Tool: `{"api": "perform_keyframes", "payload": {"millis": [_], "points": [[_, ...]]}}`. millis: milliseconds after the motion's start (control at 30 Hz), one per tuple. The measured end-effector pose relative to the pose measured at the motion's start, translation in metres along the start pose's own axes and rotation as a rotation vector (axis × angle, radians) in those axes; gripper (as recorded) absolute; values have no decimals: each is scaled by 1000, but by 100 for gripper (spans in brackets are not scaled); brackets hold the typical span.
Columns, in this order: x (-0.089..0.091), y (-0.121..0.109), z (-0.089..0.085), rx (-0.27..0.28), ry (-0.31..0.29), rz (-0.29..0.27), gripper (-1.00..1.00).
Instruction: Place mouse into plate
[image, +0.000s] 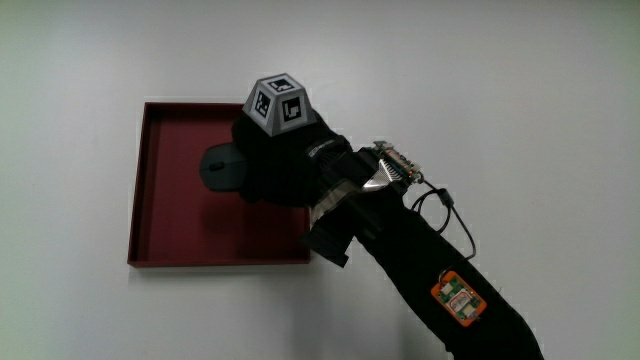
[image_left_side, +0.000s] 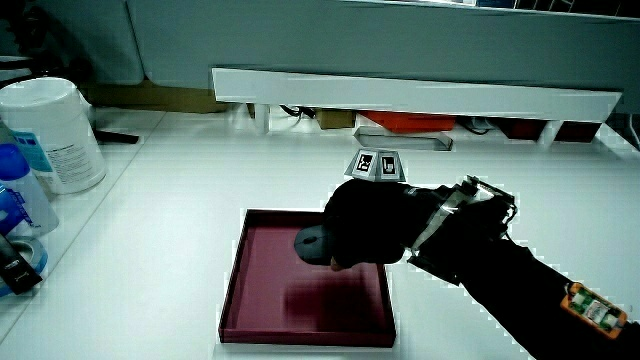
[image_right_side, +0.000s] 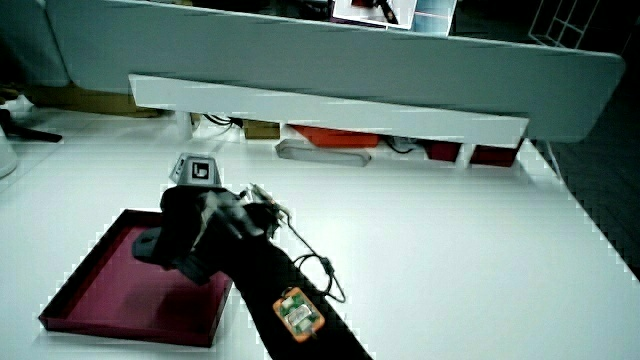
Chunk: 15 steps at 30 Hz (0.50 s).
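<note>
A dark red square plate (image: 160, 210) lies on the white table; both side views show it too (image_left_side: 265, 300) (image_right_side: 95, 290). The gloved hand (image: 275, 160) hovers over the plate, its fingers curled around a dark grey mouse (image: 218, 167). Part of the mouse sticks out from the fingers, and it hangs above the plate's floor (image_left_side: 308, 243) (image_right_side: 148, 245). A shadow falls on the plate beneath it. The patterned cube (image: 279, 102) sits on the back of the hand.
In a side view, a white tub (image_left_side: 55, 135) and a blue bottle (image_left_side: 15, 195) stand at the table's edge. A low white shelf (image_left_side: 420, 95) runs along the partition, with items beneath it. A cable (image: 445, 210) loops off the forearm.
</note>
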Motion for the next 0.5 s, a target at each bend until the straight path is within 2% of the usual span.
{"api": "perform_keyframes", "payload": {"millis": [67,167,200,267,300,367,433,467,500], "points": [[-1,4,-7,-20,8,10,0],[-2,10,-19,-14,3,8,0],[-3,12,-22,-31,9,18,0],[-1,17,-31,-63,-5,-10,0],[0,19,-34,-76,1,-1,0],[2,23,-42,-92,-5,-16,0],[4,25,-45,-101,-5,-17,0],[6,28,-49,-89,-22,-38,0],[5,28,-49,-104,-12,-25,0]]}}
